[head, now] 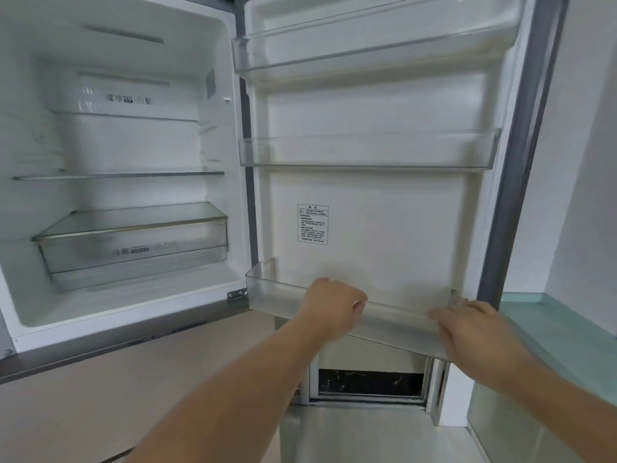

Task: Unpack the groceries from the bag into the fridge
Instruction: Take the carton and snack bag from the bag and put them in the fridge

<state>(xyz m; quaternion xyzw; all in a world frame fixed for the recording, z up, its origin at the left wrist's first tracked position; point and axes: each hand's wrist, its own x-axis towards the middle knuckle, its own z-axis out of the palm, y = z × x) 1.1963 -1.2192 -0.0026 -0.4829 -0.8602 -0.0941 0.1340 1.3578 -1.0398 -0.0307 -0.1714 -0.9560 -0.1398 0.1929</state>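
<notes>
1. Your left hand [329, 304] gripped the front rim of the lowest door bin [267, 292], fingers curled over its edge.
2. Your right hand [467, 325] rested on the bin's right end, fingers nearly straight, holding nothing; the bin sat tilted, likely being seated or adjusted to take groceries.
3. No bag or groceries showed anywhere.
4. The fridge [133, 295] stood open on the left, its glass shelves [117, 175] and drawer [133, 248] bare.
5. A pale green counter [551, 329] lay at far right.
</notes>
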